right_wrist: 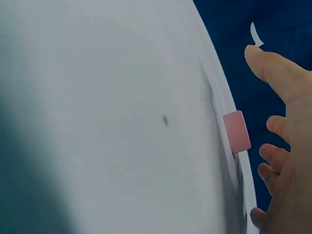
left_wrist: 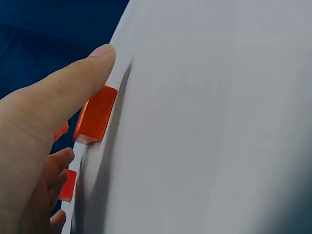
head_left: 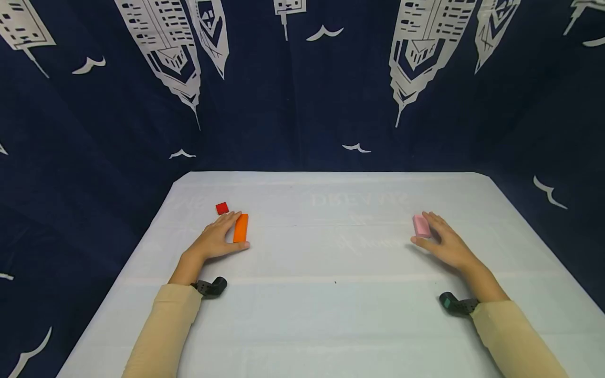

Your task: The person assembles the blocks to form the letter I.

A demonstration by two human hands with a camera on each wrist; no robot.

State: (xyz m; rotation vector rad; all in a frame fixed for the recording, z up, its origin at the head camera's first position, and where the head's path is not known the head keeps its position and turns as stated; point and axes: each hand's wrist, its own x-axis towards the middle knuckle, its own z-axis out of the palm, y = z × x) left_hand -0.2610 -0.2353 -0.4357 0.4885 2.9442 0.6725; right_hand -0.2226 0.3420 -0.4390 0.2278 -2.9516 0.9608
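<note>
While fingers stand apart, our left hand (head_left: 215,241) brackets an orange block (head_left: 240,229). Our right hand (head_left: 449,247) brackets a pink block (head_left: 420,226).

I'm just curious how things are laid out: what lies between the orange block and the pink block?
No object lies between the orange block and the pink block; the head view shows just white tabletop there.

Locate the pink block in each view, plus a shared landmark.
Head: pink block right of centre, by the right hand.
Left wrist: not in it.
Right wrist: right of centre, left of the fingers.
Landmark: white tabletop edge against dark blue cloth, in all three.
</note>
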